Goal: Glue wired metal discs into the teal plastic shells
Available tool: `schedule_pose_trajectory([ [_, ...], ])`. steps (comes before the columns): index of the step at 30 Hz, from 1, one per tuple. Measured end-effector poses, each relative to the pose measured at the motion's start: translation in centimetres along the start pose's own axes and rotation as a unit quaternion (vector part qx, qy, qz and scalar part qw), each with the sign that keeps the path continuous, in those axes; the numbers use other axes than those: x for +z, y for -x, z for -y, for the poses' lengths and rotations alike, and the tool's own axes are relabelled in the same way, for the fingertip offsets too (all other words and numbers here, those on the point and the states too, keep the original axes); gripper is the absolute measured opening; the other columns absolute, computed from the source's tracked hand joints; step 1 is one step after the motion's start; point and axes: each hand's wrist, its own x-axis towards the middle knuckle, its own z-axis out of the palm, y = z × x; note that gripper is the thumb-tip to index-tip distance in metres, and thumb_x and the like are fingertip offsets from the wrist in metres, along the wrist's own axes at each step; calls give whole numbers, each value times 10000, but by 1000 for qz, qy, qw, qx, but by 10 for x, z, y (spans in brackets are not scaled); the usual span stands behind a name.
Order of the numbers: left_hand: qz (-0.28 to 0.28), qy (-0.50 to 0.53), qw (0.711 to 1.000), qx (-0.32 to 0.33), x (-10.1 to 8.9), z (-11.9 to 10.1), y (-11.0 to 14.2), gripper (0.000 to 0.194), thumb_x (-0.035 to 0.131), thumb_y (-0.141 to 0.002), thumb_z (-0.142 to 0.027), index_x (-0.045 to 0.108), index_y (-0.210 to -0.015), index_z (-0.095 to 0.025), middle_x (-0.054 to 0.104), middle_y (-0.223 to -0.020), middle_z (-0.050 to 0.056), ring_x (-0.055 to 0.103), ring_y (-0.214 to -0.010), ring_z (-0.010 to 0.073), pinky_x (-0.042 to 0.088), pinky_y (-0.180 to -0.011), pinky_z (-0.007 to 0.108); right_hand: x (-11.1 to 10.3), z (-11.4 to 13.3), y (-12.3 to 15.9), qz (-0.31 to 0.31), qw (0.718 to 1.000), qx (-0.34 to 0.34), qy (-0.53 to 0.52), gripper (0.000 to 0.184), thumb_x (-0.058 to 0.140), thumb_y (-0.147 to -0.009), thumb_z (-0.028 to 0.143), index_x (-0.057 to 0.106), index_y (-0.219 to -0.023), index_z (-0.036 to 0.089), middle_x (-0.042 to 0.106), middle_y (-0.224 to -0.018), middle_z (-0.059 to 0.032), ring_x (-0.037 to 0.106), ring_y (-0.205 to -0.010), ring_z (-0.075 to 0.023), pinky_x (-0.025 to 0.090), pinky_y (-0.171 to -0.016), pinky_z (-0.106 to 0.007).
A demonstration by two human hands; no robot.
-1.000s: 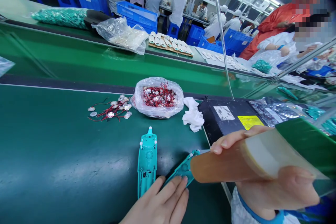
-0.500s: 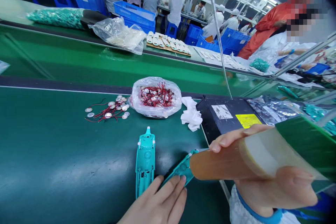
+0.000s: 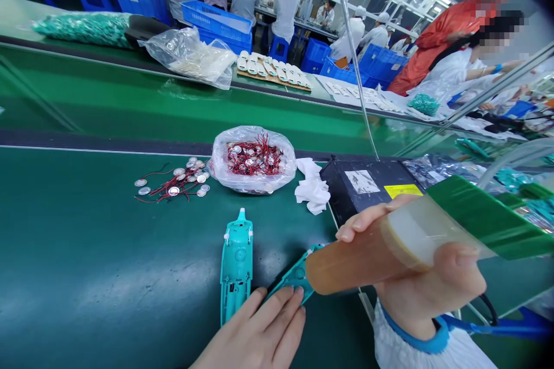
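Note:
My right hand (image 3: pixel 433 277) is wrapped round a glue syringe (image 3: pixel 359 268), a thick clear barrel with amber liquid in it and a green cap at the upper end. The barrel tilts down to the left, and its tip is hidden behind it, over a teal plastic shell (image 3: pixel 298 278). With its fingers together, my left hand (image 3: pixel 264 328) holds that shell against the green work surface. A second teal shell (image 3: pixel 238 262), open side up with a narrow white tip, lies just left of it, partly behind my left hand.
Behind the shells stands a clear bag (image 3: pixel 253 181) of round metal discs with red wires. Loose wired discs (image 3: pixel 179 180) lie left of it, crumpled white tissue (image 3: pixel 314 190) right. A black box (image 3: pixel 367 176) stands at the right. Co-workers and blue crates (image 3: pixel 216 22) are beyond the bench.
My right hand and the syringe have shifted slightly left. My left hand stays on the shell. The whole view has moved a little.

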Motion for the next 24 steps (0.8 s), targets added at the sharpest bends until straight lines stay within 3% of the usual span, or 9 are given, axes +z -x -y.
schedule_pose_trajectory([
  [10,10,13,1000,-7,-3,0,-1,301,379,-974,-276,634,-1118,-207,683,-1165,-6,530,-1050,176,294,-887,331,2,-2,-5,-35,999,13,-22,341,659,-618,536,582,-758,234,654,-563,-28,603,-441,-232,477,-408,-340],
  [24,19,3,1000,-1,-5,2,-2,304,382,-974,-269,644,-1110,-199,681,-1159,17,543,-1022,192,316,-867,329,1,-5,-5,-38,999,13,-24,342,656,-619,535,578,-773,240,663,-582,-22,608,-448,-234,481,-418,-347],
])
